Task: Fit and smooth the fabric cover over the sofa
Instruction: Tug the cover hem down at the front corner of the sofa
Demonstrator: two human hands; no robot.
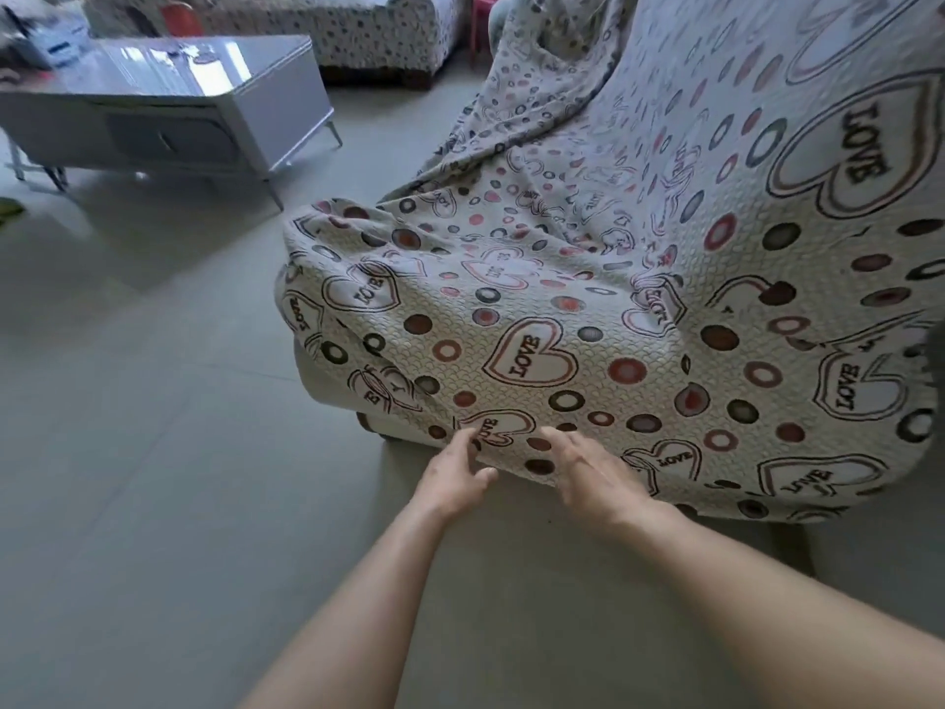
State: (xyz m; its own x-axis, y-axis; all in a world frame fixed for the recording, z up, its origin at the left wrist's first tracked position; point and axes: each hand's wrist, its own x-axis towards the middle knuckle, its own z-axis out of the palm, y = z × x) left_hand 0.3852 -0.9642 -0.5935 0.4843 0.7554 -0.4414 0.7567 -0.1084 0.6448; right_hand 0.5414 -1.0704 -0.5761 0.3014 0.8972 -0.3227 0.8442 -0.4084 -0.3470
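A quilted cream cover (588,319), printed with "LOVE" hearts and red and grey rings, drapes loosely over the sofa (332,386), bunched in folds toward the back. At its lower front hem, the left hand (452,473) touches the cloth with loosely spread fingers; the right hand (588,470) lies flat, fingers spread. Smooth grey floor (153,452) lies below.
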